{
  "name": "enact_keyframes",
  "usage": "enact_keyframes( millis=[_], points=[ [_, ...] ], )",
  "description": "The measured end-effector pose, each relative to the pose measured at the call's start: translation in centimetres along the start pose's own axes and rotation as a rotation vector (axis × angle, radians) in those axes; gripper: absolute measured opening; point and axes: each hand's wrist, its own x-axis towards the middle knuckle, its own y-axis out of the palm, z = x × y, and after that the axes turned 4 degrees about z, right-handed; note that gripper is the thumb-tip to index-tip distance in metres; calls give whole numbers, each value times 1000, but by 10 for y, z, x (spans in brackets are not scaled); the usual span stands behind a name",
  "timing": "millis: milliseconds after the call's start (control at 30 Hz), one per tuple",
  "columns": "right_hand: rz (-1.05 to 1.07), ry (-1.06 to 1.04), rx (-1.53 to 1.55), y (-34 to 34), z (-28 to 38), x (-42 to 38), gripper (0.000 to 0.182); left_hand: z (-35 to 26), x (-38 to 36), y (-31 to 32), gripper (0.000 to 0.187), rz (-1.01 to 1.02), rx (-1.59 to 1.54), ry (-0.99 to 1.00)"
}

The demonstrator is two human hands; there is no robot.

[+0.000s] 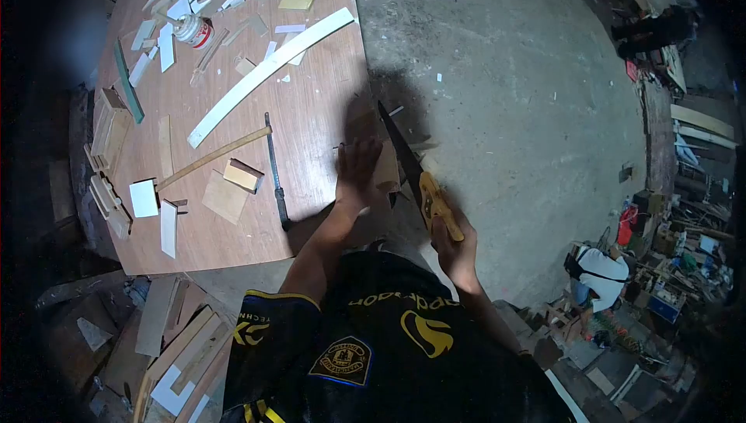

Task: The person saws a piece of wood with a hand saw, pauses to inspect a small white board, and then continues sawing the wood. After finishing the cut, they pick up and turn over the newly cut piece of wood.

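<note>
My right hand (455, 248) is wrapped around the yellow handle (437, 204) of a handsaw. The dark saw blade (400, 143) points forward and left, just beyond the table's right edge. With fingers stretched out, my left hand (357, 170) presses flat on a wooden piece (386, 165) at that edge. Shadow covers much of this piece, so its full shape is hard to make out. Left of my left hand lies a long dark metal tool (273, 167) with a black grip. A thin wooden stick (214, 158) reaches to it.
The wood-grain table (311, 182) bears a long white strip (272, 75), a jar (193, 31), wooden blocks (242, 176) and many offcuts. Boards (179, 345) lean below the table. A person in a white top (602, 274) crouches at the right among clutter on the concrete floor (536, 159).
</note>
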Motion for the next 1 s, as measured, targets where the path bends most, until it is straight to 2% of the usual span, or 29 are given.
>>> enact_keyframes(
  millis=[67, 133, 367, 433, 467, 567, 633, 667, 733, 867, 933, 967, 1000],
  points=[
    [11, -6, 46, 3, 6, 0, 45, 2, 1, 0, 104, -49, -64, 10],
    [14, -1, 96, 6, 7, -2, 46, -1, 0, -2, 104, -34, 49, -12],
    [-32, -24, -98, 16, 20, -8, 49, 2, 4, -2, 101, -80, -69, -11],
    [-6, 168, 35, 18, 36, -13, 50, 0, 0, -12, 100, -75, -231, -12],
    [-11, 176, 35, 20, 37, -13, 50, 0, -2, -10, 100, -68, -235, -8],
    [6, 107, -37, 23, 39, -11, 52, -1, -1, 0, 94, -159, -236, 0],
    [-14, 4, -119, 28, 44, -7, 52, 0, 4, -1, 83, -188, -181, 6],
    [-13, 7, -124, 27, 47, -4, 52, 0, 6, -1, 83, -187, -186, 4],
    [-22, -30, -144, 22, 55, 6, 52, 2, 8, -1, 71, -121, -197, -15],
    [55, 54, -71, 12, 104, 47, 51, 4, 9, -1, 65, -226, -135, 35],
    [71, 134, 114, 11, 123, 69, 50, 4, 10, -1, 63, -226, -134, 33],
    [68, 135, 113, 10, 131, 75, 50, 4, 9, -1, 63, -226, -138, 35],
    [89, 157, -24, 9, 137, 80, 49, 4, 8, -3, 63, -207, -122, 40]
  ],
)
